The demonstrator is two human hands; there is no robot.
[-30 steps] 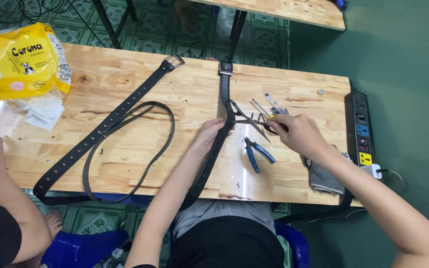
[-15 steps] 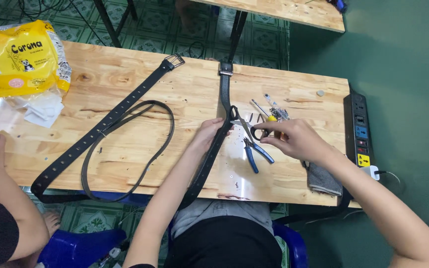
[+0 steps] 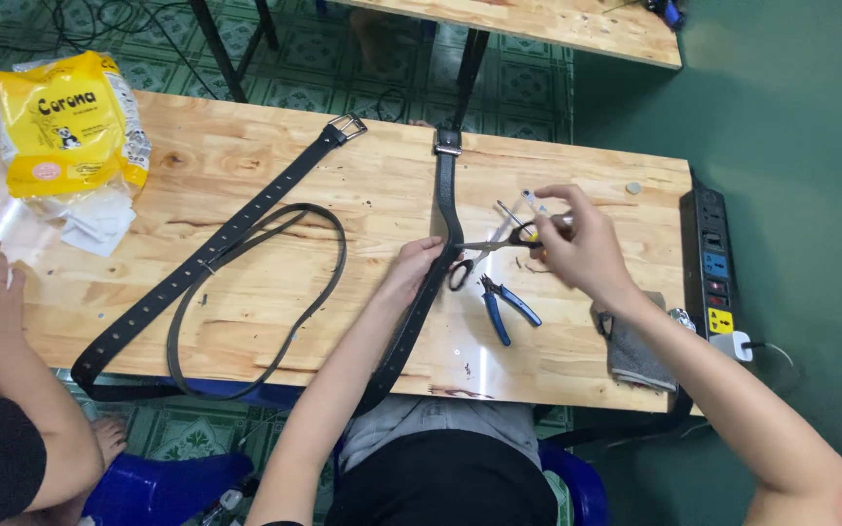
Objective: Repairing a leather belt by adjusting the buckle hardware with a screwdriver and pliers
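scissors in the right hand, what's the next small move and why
Probably bring the scissors a little left to the belt. The right hand holds them by the handle with the tips pointing at the belt, close to it, while the left hand presses that belt flat on the table.

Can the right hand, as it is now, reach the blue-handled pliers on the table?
Probably yes. The right hand holds the scissors just above the blue-handled pliers, and nothing lies between them; the hand is occupied, though.
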